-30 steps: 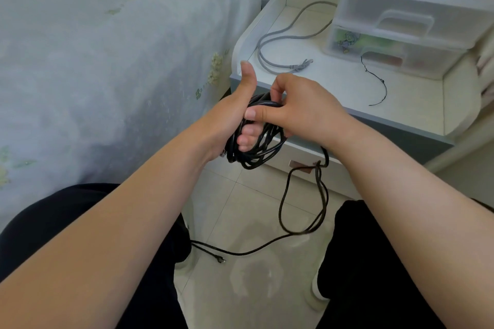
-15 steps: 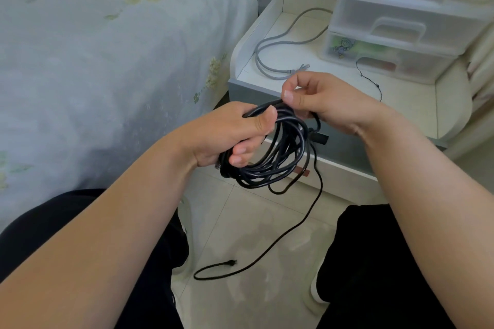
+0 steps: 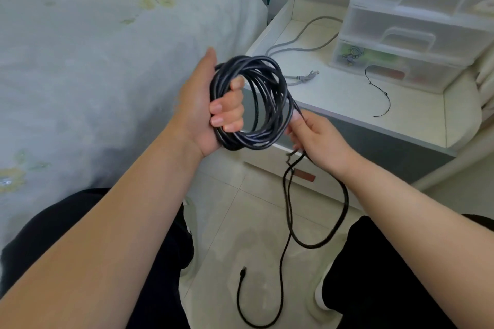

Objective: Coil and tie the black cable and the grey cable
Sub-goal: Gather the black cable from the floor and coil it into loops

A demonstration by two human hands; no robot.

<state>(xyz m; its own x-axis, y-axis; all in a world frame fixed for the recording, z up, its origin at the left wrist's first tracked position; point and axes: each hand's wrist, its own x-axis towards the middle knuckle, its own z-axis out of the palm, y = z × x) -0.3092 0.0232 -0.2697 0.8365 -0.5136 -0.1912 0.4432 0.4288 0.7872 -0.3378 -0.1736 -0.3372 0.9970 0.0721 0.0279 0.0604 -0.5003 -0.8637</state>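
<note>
Fingers (image 3: 227,112) of the left hand (image 3: 205,107) were curled through the coiled black cable (image 3: 256,104), palm turned up, thumb extended along the loops. The right hand (image 3: 318,139), lower and beside the coil, pinched the loose strand, whose tail hung in a loop to the tiled floor (image 3: 240,211). The grey cable (image 3: 299,45) lay uncoiled on the white bedside table (image 3: 417,112).

Bare forearms, no sleeves — black trousers (image 3: 401,275), white shoes (image 3: 322,292) below.

black cable (image 3: 263,104), grey cable (image 3: 296,45), yellow-flowered pale bedsheet (image 3: 107,35)
</note>
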